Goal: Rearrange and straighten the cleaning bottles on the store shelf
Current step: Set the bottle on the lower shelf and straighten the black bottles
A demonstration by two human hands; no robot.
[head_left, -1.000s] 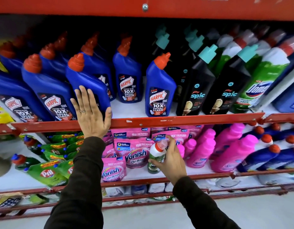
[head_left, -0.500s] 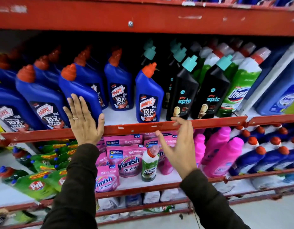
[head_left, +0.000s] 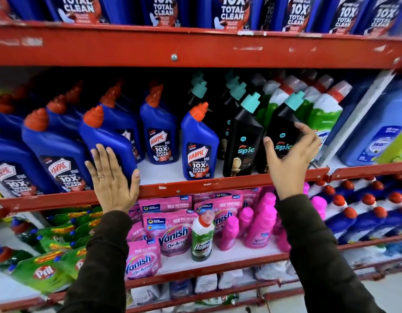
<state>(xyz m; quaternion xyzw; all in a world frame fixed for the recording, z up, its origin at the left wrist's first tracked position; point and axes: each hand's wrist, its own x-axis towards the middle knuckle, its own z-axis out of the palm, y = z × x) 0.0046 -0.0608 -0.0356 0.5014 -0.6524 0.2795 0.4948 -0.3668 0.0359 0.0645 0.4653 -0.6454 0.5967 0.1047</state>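
Observation:
On the middle shelf stand blue Harpic bottles with orange caps, several leaning left. My left hand [head_left: 113, 177] lies flat, fingers spread, against the front of one leaning Harpic bottle [head_left: 105, 136]. One Harpic bottle [head_left: 198, 145] stands upright alone near the middle. To its right are black Spic bottles with teal caps; my right hand [head_left: 290, 154] is open and curved just in front of the right one [head_left: 282, 125], fingers apart, holding nothing. The left Spic bottle [head_left: 241, 141] stands beside it. A small green-and-white Domex bottle [head_left: 202, 238] stands alone on the lower shelf.
Green-and-white Domex bottles [head_left: 324, 109] lean at the right of the middle shelf beside a light blue jug [head_left: 376, 136]. The red shelf rail [head_left: 218, 184] runs below both hands. The lower shelf holds pink Vanish pouches [head_left: 173, 233], pink bottles [head_left: 261, 224] and green Pril pouches [head_left: 42, 272].
My right hand let go of the small Domex bottle on the lower shelf and rose to the black Spic bottle. The view tilted upward. My left hand stayed on the Harpic bottle.

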